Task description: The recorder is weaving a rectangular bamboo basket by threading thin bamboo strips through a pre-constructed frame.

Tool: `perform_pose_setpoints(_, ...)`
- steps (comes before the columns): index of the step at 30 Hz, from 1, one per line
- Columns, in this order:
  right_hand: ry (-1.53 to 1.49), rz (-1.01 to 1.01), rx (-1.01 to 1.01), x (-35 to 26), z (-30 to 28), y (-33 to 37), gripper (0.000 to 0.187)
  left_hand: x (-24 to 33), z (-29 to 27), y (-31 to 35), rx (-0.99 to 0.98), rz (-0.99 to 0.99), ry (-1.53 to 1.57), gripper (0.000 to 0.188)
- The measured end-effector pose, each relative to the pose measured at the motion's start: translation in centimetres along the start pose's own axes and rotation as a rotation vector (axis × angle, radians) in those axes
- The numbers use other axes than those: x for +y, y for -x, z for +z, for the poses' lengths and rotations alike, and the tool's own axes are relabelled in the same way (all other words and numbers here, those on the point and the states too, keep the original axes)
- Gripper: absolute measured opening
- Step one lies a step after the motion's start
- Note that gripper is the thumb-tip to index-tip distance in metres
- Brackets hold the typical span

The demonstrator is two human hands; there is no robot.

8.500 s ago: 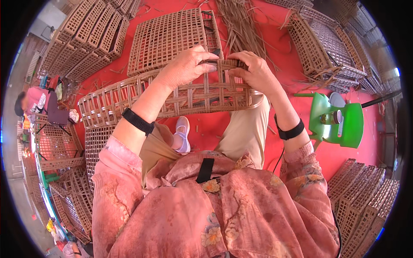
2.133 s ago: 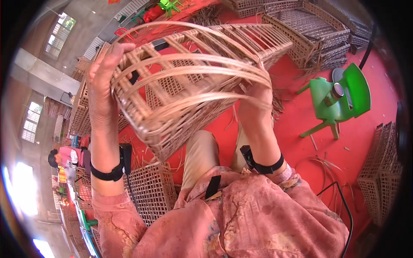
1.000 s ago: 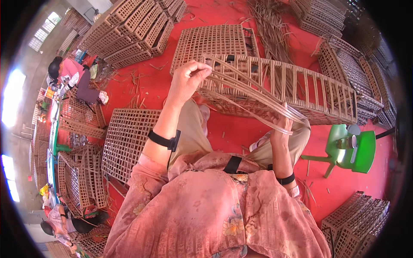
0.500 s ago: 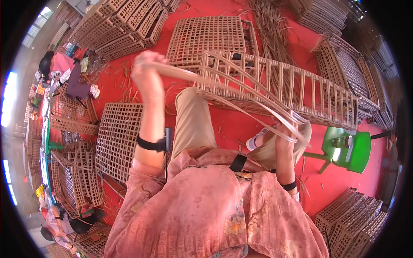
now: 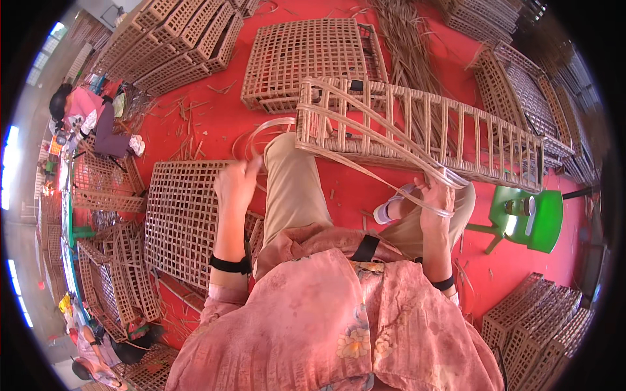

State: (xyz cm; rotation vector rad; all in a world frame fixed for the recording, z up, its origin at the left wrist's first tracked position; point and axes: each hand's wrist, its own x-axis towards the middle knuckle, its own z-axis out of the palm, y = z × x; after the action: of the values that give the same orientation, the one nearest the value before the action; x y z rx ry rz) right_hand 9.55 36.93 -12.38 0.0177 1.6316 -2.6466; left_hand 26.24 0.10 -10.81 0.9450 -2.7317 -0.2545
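A long, narrow woven wicker frame (image 5: pixel 417 133) with ladder-like openings lies across in front of my knees. Flat tan strips run from its left end to my right hand (image 5: pixel 435 202). That hand is closed round a bundle of strips (image 5: pixel 448 177), beside my right knee and near the frame's lower edge. My left hand (image 5: pixel 236 186) is raised left of my left knee, fingers curled in and thumb up. A thin loose strip (image 5: pixel 277 122) loops from the frame's left end down beside its fingertips. Blur hides whether the left fingers grip it.
Woven panels lie to the left (image 5: pixel 186 215) and ahead (image 5: pixel 303 58). Stacked wicker trays stand far left (image 5: pixel 176 45) and lower right (image 5: pixel 535 326). A green stool (image 5: pixel 544 221) holds a can (image 5: pixel 520 207). Loose strips (image 5: pixel 411 58) spread over the red floor. Two people sit at left.
My left hand has come down toward me from the upper left. The strip it pulled taut now hangs in a loose loop. My right hand stays by the knee with its strips.
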Motion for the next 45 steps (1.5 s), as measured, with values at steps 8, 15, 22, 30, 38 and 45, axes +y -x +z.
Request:
perform_pose_setpoints(8,0.069,0.066,0.058,-0.4,-0.1,1.1,0.031,18.9,-5.9,-8.1,0.39,1.015,0.299,0.022)
perform_pose_setpoints(15,0.182,0.042,0.071,-1.8,0.0,2.4,0.037,17.9,-10.0,-13.2,0.014,0.454,0.864,0.014)
perform_pose_setpoints(22,0.272,0.018,-0.126,-6.1,-0.8,2.2,0.028,-11.2,-2.5,-19.0,-0.024,-0.139,2.065,0.028)
perform_pose_setpoints(30,-0.333,-0.039,-0.436,-7.8,1.0,0.7,0.078,-14.6,4.8,-4.8,-0.376,-0.76,1.565,0.066)
perform_pose_setpoints(38,-0.443,0.163,-0.335,-6.4,0.1,-1.2,0.06,3.5,-7.1,-0.7,0.061,0.344,0.749,0.055)
perform_pose_setpoints(45,-0.157,-0.003,-0.561,-8.1,1.4,0.7,0.087,11.7,-4.6,-2.1,0.265,0.768,0.322,0.067)
